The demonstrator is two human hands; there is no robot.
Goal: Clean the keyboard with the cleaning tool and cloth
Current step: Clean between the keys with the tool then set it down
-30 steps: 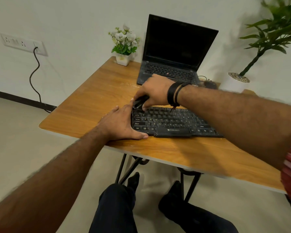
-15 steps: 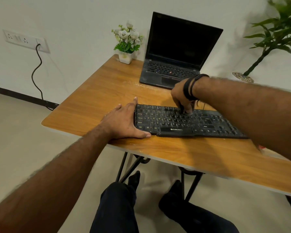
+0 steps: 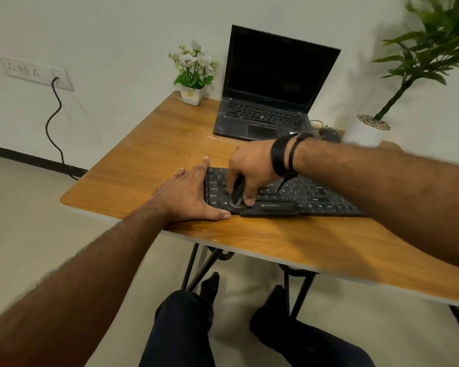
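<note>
Change since half a second ago: right hand (image 3: 252, 168) has travelled from the middle of the black keyboard (image 3: 302, 193) to its left end, now over the lower-left keys; left hand (image 3: 188, 197) unchanged in placement.

Right hand: centre of frame, fingers curled tight around a slim dark cleaning tool (image 3: 237, 190), whose tip meets the keys beside the spacebar. Two black bands (image 3: 282, 156) on the wrist, a strap end hanging over the keys.

Left hand: flat and spread, palm down on the table, fingers laid against the keyboard's left edge, thumb along its front edge; grips nothing.

Keyboard: lies across the centre of the wooden table (image 3: 249, 239), near its front edge; right end hidden behind the right forearm.

Cloth: not seen.

Laptop (image 3: 270, 86): open, screen dark, upper centre of frame, behind the keyboard and apart from it.

Small white pot of white flowers (image 3: 192, 72): just left of the laptop, at the table's far corner.

Tall green plant in a white pot (image 3: 368, 128): upper right of frame.

Dark object, blurred (image 3: 329, 133): between laptop and white pot.

Wall socket strip (image 3: 35, 72): upper left of frame, a black cable (image 3: 55, 120) plugged in and hanging to the floor.

Person's legs, dark trousers (image 3: 180, 329): lower centre, beneath the table.
</note>
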